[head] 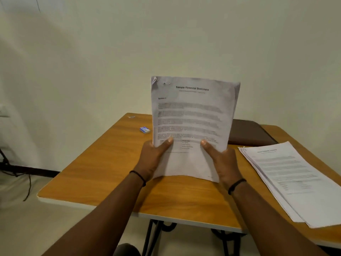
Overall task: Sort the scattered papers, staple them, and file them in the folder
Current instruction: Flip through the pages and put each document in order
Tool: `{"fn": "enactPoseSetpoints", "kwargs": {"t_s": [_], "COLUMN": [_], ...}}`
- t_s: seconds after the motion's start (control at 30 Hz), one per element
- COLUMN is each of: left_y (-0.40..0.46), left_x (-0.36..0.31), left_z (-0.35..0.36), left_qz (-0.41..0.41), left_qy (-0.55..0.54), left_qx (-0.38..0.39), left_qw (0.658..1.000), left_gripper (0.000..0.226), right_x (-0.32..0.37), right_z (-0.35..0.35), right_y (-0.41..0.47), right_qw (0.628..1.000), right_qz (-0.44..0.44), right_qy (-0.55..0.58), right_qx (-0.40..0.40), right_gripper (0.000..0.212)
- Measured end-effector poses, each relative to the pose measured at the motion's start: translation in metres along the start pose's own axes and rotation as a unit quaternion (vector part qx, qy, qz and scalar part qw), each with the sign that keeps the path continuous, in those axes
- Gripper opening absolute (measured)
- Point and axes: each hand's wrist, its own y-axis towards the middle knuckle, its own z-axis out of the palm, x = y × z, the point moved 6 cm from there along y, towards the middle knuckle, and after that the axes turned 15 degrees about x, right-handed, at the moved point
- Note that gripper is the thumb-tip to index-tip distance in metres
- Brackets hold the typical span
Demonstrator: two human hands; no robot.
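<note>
I hold a set of printed papers (193,115) upright above the wooden table (103,172); its top sheet reads "Sample Financial Statement". Its top left corner is curled, with small marks beside it. My left hand (153,159) grips the lower left edge, thumb on the front. My right hand (221,161) grips the lower right edge in the same way. A second stack of printed papers (295,182) lies flat on the table at the right, its sheets fanned slightly. A dark brown folder (249,133) lies behind the held papers at the far edge, partly hidden.
A small blue and white box (144,129) lies on the table's far left part. A tiny scrap (131,117) sits near the far left corner. A plain wall stands just behind the table. Black cables (16,172) trail on the floor at the left.
</note>
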Motion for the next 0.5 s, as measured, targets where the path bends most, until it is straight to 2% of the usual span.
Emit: {"fn": "enactPoseSetpoints", "kwargs": {"t_s": [0.1,0.2,0.33,0.5], "left_y": [-0.001,0.004,0.028,0.034], "left_x": [-0.002,-0.009,-0.024,0.000], "left_z": [-0.004,-0.009,-0.035,-0.048], "left_qz": [-0.015,-0.031,-0.054,-0.123], "left_qy": [0.008,-0.065,-0.156,-0.105], "left_qx": [0.031,0.057,0.005,-0.010], "left_qw": [0.999,0.996,0.986,0.987], "left_gripper": [0.025,0.030,0.028,0.029], "right_x": [0.007,0.017,0.005,-0.001], "right_z": [0.000,-0.009,-0.028,-0.047], "right_y": [0.007,0.013,0.022,0.029], "right_qw": [1.000,0.997,0.976,0.943], "right_qz": [-0.005,0.009,0.126,0.209], "right_qy": [-0.019,-0.032,-0.075,-0.131], "right_qx": [0.023,0.070,0.163,0.225], "right_gripper": [0.016,0.025,0.033,0.032]}}
